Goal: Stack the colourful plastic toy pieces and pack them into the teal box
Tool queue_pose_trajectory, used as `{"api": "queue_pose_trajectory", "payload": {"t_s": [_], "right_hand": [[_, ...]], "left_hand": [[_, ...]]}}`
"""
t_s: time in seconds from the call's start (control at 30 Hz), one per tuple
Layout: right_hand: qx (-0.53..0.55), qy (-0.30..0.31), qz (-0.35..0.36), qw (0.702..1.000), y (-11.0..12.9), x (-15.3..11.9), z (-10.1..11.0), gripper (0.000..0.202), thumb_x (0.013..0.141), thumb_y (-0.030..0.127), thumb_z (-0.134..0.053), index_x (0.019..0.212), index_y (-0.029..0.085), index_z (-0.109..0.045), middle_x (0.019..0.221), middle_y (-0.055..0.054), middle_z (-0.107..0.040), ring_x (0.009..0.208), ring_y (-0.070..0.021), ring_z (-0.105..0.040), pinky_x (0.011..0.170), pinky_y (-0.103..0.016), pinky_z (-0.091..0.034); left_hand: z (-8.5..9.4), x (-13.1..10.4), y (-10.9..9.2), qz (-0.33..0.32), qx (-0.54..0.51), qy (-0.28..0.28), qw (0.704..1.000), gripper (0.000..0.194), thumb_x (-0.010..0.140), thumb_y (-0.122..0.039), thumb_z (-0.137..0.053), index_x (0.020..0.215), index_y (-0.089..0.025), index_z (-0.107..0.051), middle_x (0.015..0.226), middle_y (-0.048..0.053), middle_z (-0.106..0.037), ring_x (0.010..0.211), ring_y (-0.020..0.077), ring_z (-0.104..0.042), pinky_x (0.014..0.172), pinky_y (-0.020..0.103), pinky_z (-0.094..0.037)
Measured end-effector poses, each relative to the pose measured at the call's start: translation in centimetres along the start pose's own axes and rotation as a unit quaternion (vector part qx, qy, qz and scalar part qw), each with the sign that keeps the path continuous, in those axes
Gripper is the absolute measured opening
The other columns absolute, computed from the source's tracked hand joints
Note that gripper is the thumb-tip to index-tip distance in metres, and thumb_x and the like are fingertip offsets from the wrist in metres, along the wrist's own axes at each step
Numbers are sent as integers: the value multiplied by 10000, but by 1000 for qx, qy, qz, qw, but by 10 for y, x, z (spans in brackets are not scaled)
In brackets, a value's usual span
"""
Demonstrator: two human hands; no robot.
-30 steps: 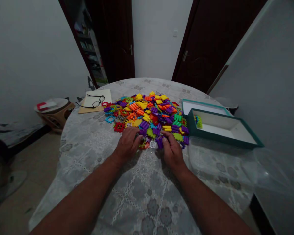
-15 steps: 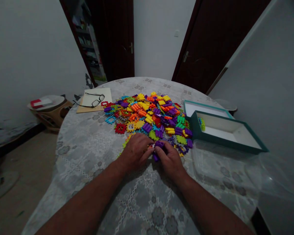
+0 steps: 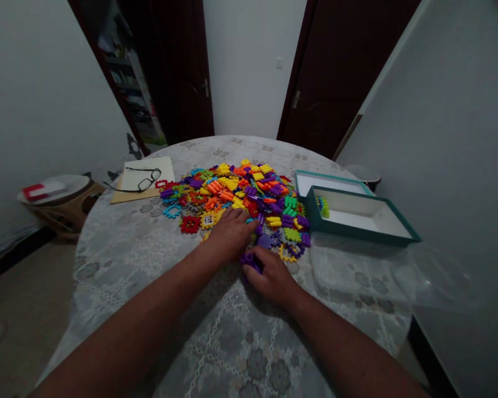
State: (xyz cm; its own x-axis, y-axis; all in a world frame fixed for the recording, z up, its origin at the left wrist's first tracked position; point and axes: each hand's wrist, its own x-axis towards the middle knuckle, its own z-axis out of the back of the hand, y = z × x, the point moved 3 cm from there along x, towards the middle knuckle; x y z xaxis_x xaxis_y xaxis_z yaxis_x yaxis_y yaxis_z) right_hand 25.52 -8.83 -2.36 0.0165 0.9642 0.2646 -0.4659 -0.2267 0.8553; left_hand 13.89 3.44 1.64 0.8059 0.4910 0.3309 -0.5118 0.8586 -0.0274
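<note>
A heap of colourful plastic building blocks (image 3: pixel 228 185) lies in the middle of the table, with gear-edged squares and ribbed tube-like pieces mixed together. My left hand (image 3: pixel 232 232) reaches over the heap's near side, palm down, fingers stretched out over the pieces. Its fingertips are partly lost among the blocks. Close to the front of the heap, my right hand (image 3: pixel 269 273) grips a purple building block (image 3: pixel 250 261) between thumb and fingers, its hollow tube ends showing.
At right stand an open green box (image 3: pixel 357 215) with a small block piece inside, its lid (image 3: pixel 332 181) behind it, and a clear plastic container (image 3: pixel 348 265). Eyeglasses (image 3: pixel 143 179) rest on paper (image 3: pixel 166 166) at left. A patterned cloth (image 3: pixel 120 265) covers the round table.
My left hand has left the purple block and moved forward onto the heap. My right hand still holds the purple block. The whole view has shifted slightly.
</note>
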Motion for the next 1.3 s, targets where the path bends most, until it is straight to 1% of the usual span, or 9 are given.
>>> {"api": "queue_pose_trajectory", "payload": {"t_s": [0.2,0.33,0.47,0.67,0.8,0.9,1.0,1.13,1.3], "right_hand": [[232,56,-109,965,-5,1,-3,259,897,446,-747,1071,254,-725,869,11,-697,746,-179,-627,679,-282,-498],[285,50,-151,945,-9,3,-8,360,942,586,-732,1002,231,-723,781,13,-664,646,-157,-575,606,-268,-459],[230,-41,-147,961,-11,3,-3,305,937,541,-731,897,241,-700,759,12,-649,695,-167,-571,637,-274,-452],[167,-175,-149,959,-12,4,11,281,962,525,-719,987,248,-759,899,-23,-743,852,-216,-652,815,-344,-541],[217,-156,-128,955,-17,5,7,352,910,439,-732,1201,254,-802,1120,-52,-796,987,-231,-700,872,-349,-590],[287,-82,-140,944,-21,3,-2,446,891,420,-683,1295,263,-787,1071,-38,-774,809,-194,-674,642,-282,-555],[295,-51,-164,940,-21,2,-5,464,872,464,-737,1286,262,-787,1008,-30,-762,723,-182,-646,541,-255,-500],[241,-115,-172,948,-17,3,1,394,804,493,-889,1096,239,-819,996,-48,-785,858,-208,-697,679,-275,-572],[279,-170,-208,922,-21,4,6,504,824,620,-863,1111,214,-776,791,8,-692,587,-141,-570,458,-228,-452]], "left_hand": [[-26,25,2,-3,22,43,999,255,938,-208,-798,1182,-283,-810,1140,140,-804,1145,411,-718,1070,626,-500],[-30,27,6,-9,25,37,999,168,937,-220,-801,1099,-263,-807,1012,126,-805,1082,394,-724,1029,568,-503],[-16,11,13,18,6,35,999,115,1015,-298,-710,951,-228,-775,912,118,-770,948,334,-724,902,455,-532],[29,-41,14,54,-138,-15,989,275,1150,-374,-497,1121,-224,-726,1023,95,-769,975,285,-722,878,409,-558],[37,-62,-3,59,-279,42,957,295,1165,-406,-470,1097,-243,-707,1020,61,-778,936,245,-726,836,359,-563],[29,-67,-13,95,-318,86,939,317,1165,-425,-460,1113,-234,-707,1059,63,-782,955,237,-726,855,347,-561],[21,-68,-18,103,-296,110,943,305,1149,-411,-488,1039,-225,-703,1027,67,-774,939,236,-717,849,341,-537],[20,-68,-10,99,-245,114,958,258,1119,-410,-590,979,-232,-713,952,56,-771,867,227,-706,769,322,-505],[31,-54,19,151,-45,-25,987,236,1055,-371,-746,1233,-216,-746,1198,139,-776,1139,324,-714,970,430,-575]]}}
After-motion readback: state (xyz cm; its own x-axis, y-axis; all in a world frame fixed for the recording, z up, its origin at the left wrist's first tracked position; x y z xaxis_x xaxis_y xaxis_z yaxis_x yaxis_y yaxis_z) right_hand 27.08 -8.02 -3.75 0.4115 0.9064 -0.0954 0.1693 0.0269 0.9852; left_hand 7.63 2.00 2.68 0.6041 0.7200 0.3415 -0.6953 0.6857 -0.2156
